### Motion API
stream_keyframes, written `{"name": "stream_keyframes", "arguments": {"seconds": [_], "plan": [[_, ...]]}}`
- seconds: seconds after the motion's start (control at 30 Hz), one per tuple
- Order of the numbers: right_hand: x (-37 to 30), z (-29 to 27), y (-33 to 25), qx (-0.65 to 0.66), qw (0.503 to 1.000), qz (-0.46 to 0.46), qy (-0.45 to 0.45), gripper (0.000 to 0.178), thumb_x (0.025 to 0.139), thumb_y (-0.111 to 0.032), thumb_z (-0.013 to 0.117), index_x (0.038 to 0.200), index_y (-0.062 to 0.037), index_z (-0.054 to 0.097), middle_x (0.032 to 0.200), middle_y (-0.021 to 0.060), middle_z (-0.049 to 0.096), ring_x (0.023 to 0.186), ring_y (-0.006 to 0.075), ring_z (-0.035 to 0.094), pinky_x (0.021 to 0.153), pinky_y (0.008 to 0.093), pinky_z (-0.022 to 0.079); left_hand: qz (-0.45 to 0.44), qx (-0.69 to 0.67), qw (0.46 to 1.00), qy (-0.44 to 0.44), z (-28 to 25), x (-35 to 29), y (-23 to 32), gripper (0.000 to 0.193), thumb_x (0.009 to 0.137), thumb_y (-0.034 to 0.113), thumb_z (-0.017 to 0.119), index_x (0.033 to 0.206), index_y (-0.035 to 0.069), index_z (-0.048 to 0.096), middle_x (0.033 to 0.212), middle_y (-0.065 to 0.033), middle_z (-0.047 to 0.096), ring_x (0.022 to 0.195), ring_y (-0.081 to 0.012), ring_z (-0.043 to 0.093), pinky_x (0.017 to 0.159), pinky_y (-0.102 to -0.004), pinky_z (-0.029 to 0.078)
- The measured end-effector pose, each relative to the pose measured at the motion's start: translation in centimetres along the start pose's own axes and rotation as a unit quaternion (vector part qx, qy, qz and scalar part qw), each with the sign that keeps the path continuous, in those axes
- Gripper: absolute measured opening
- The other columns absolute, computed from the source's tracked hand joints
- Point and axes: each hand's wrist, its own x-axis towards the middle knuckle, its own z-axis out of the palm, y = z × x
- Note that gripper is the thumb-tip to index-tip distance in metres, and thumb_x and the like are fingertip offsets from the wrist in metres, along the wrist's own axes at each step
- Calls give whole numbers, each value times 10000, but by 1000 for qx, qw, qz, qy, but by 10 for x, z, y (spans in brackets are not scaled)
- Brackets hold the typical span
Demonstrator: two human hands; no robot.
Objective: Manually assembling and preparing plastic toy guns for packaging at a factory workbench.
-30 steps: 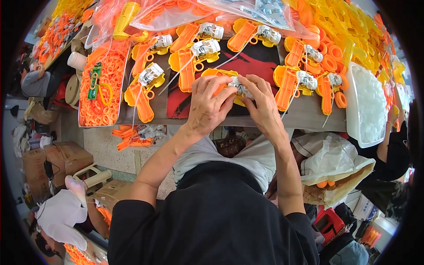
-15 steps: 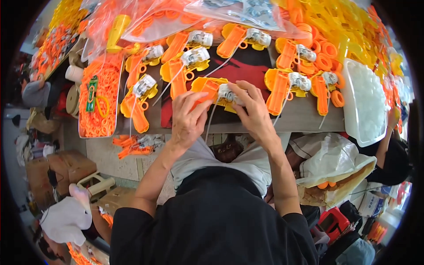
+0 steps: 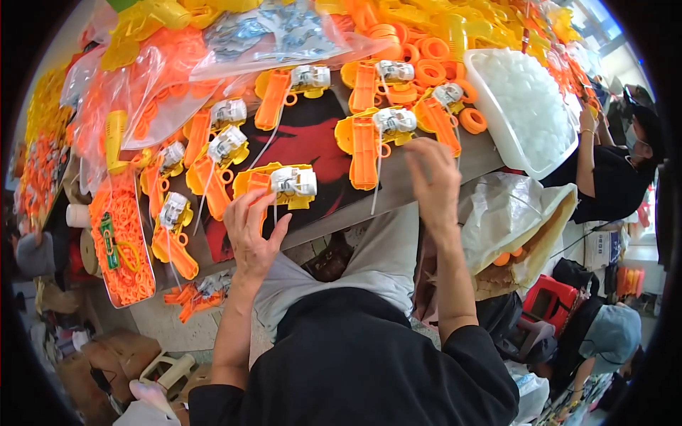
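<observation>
A toy gun half (image 3: 295,186) with a yellow shell, an orange handle and a white mechanism lies near the table's front edge. My left hand (image 3: 250,238) has its fingers curled over the handle, with the thumb on the near side; the handle is partly hidden. To the right, my right hand (image 3: 435,183) hovers by the table edge, fingers bent and apart, with nothing visible in them. The nearest thing to it is another toy gun half (image 3: 364,153). Several similar halves, some with thin pale strings, lie to the left and farther back.
A tray of small orange parts (image 3: 126,280) stands at the left. A white tub (image 3: 522,165) of translucent pieces sits at the right, near orange rings (image 3: 430,72). Plastic bags and yellow parts pile up at the back. A white sack (image 3: 508,213) stands beside my legs.
My right hand has left the toy gun half and moved right. My left hand stays at its handle. The view has turned to the right, so a co-worker at the right shows more.
</observation>
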Motion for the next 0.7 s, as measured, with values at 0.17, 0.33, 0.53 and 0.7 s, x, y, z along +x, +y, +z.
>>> {"name": "stream_keyframes", "arguments": {"seconds": [0.17, 0.33, 0.53, 0.7], "plan": [[34, -21, 58, -60, 995, 65, 37, 174, 888, -51, 701, 1060, -34, 720, 1029, 115, 689, 944, 249, 633, 867, 351, 507, -5, 41, 999, 3, 8, 1, 0, 466, 785, 134, 806, 1200, 88, 599, 1216, -84, 596, 1158, -297, 542, 1026, -435, 393], [67, 3, 45, -188, 978, -41, -84, 181, 900, -152, 699, 1057, -71, 742, 1076, 88, 664, 1035, 303, 573, 927, 404, 450, 3, 60, 998, 6, 10, -1, -2, 421, 808, 83, 766, 1196, 89, 602, 1210, -77, 596, 1154, -293, 544, 1030, -434, 391], [81, 21, 53, -25, 998, -7, -58, 183, 907, -107, 659, 1069, -97, 744, 1148, 75, 643, 1145, 272, 559, 1001, 468, 375, 0, 64, 998, 4, 13, -2, -1, 414, 815, 70, 752, 1201, 91, 604, 1211, -71, 598, 1158, -294, 541, 1035, -435, 392], [77, 8, 66, -175, 981, -29, -83, 178, 859, -112, 665, 1019, -117, 745, 1336, 109, 564, 1308, 320, 447, 1096, 517, 316, -5, 64, 998, 9, 11, -2, -2, 405, 817, 63, 744, 1196, 94, 606, 1201, -70, 602, 1160, -297, 541, 1031, -443, 397]]}}
